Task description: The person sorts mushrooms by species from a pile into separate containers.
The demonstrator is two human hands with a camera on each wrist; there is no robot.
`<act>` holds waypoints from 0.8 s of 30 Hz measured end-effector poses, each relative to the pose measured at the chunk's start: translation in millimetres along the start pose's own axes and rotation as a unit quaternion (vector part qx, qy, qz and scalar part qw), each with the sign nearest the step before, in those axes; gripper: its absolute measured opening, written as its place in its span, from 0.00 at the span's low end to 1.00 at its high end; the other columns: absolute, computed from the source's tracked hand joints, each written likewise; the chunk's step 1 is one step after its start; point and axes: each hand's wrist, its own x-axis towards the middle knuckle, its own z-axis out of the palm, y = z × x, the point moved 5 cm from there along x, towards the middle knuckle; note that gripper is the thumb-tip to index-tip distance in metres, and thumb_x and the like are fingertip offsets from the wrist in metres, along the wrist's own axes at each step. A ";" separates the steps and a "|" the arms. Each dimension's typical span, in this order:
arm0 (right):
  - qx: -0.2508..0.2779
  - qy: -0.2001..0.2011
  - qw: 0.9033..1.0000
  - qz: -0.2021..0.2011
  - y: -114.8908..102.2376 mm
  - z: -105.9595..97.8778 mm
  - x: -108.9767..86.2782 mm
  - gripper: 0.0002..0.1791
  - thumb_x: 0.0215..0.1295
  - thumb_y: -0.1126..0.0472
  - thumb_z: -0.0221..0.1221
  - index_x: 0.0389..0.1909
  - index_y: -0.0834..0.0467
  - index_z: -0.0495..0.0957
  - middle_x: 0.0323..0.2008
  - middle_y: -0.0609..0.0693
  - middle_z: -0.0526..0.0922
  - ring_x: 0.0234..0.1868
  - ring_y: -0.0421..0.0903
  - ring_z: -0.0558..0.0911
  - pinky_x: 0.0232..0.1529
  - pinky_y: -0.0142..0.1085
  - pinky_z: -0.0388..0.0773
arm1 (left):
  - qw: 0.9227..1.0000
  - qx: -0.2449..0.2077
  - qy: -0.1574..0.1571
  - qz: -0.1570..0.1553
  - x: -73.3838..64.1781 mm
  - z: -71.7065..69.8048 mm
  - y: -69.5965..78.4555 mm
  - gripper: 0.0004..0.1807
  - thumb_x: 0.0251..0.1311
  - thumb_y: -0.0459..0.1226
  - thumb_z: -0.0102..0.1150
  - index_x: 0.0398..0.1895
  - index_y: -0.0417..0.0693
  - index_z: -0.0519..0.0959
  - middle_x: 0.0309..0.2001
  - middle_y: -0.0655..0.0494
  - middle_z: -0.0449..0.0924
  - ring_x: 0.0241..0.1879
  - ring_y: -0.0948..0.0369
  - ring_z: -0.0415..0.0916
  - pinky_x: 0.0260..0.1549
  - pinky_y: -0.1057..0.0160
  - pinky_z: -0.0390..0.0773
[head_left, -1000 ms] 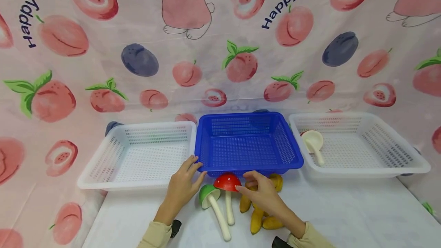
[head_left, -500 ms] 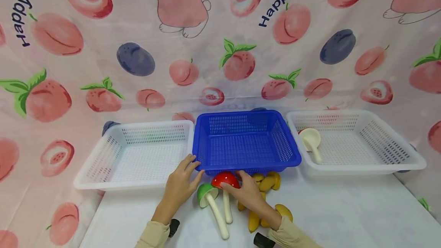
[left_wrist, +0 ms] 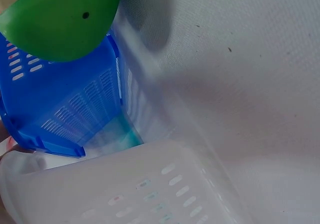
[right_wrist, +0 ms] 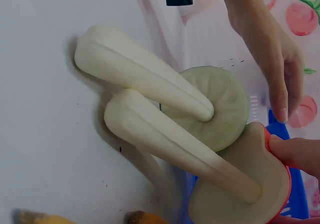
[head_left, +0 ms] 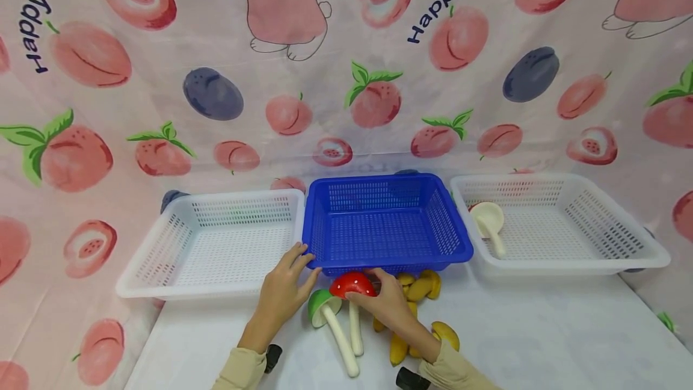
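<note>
My right hand (head_left: 387, 300) pinches the cap of a red toy mushroom (head_left: 352, 283) between thumb and fingers; its pale stem (right_wrist: 185, 144) points toward me. Beside it on the left lies a green-capped toy mushroom (head_left: 340, 339), the stems nearly side by side. The green cap (left_wrist: 65, 24) also shows large in the left wrist view. My left hand (head_left: 283, 290) is by the near left corner of the blue basket (head_left: 390, 261), fingers relaxed and fingertips right at the rim. Several yellow bananas (head_left: 399, 348) lie to the right, partly hidden under my right hand and forearm.
A white basket (head_left: 216, 291) stands left of the blue one. Another white basket (head_left: 568, 266) on the right holds a white ladle (head_left: 489, 221) with something red behind it. A fruit-print cloth (head_left: 325, 95) hangs behind the baskets.
My right hand has moved left from above the bananas and taken hold of the red mushroom's cap, which has since shifted slightly left. My left hand stays by the basket corner.
</note>
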 end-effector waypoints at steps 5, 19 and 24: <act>0.025 -0.018 1.000 0.004 -6.4 -11.6 -7.4 0.33 0.50 0.48 0.70 0.54 0.62 0.74 0.48 0.54 0.78 0.45 0.49 0.77 0.46 0.42 0.79 | 1.000 0.001 0.007 0.006 -0.2 0.8 -0.5 0.17 0.51 0.40 0.69 0.41 0.40 0.82 0.51 0.41 0.78 0.55 0.47 0.74 0.44 0.51 0.79; 0.110 -0.004 0.994 0.022 -25.2 -56.9 -21.8 0.27 0.49 0.52 0.71 0.52 0.48 0.76 0.48 0.52 0.79 0.46 0.49 0.79 0.43 0.40 0.81 | 1.000 0.004 0.012 0.008 -1.3 1.3 -1.6 0.17 0.51 0.41 0.69 0.41 0.39 0.82 0.51 0.41 0.78 0.55 0.46 0.74 0.43 0.51 0.80; 0.117 0.005 0.993 0.015 -31.6 -75.4 -25.9 0.28 0.51 0.52 0.71 0.54 0.49 0.75 0.49 0.52 0.79 0.46 0.50 0.79 0.42 0.39 0.81 | 1.000 0.002 0.009 0.006 -0.4 0.8 0.5 0.17 0.51 0.40 0.68 0.41 0.39 0.82 0.50 0.41 0.78 0.55 0.46 0.74 0.44 0.51 0.79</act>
